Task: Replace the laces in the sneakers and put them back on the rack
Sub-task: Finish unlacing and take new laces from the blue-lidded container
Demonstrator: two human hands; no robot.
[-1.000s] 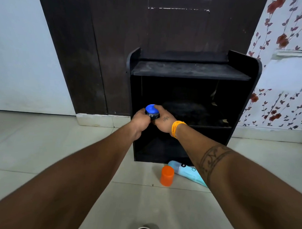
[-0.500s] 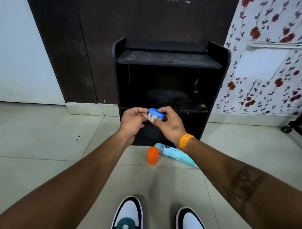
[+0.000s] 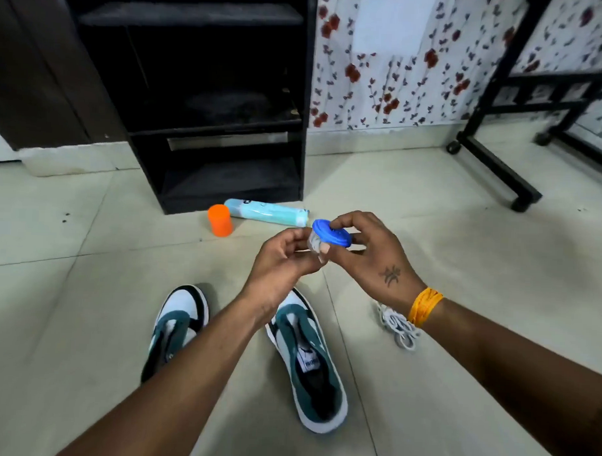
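Observation:
Two white, teal and black sneakers stand side by side on the floor without laces: the left sneaker (image 3: 177, 326) and the right sneaker (image 3: 308, 361). A bundle of white laces (image 3: 396, 328) lies on the tiles beside my right wrist. Above the sneakers I hold a small clear jar with a blue lid (image 3: 331, 233). My left hand (image 3: 284, 261) grips the jar's body. My right hand (image 3: 367, 250) pinches the blue lid from above. The black shoe rack (image 3: 209, 88) stands against the wall beyond, its shelves dark.
An orange cap (image 3: 220, 220) stands upright and a light blue tube (image 3: 266, 212) lies on its side on the floor in front of the rack. A black wheeled stand (image 3: 493, 159) is at the right by the floral wall. Pale floor tiles surround the sneakers.
My hands have brought the blue-lidded jar away from the rack's shelf and toward me. The view has tilted down and right, so both sneakers and the laces now show.

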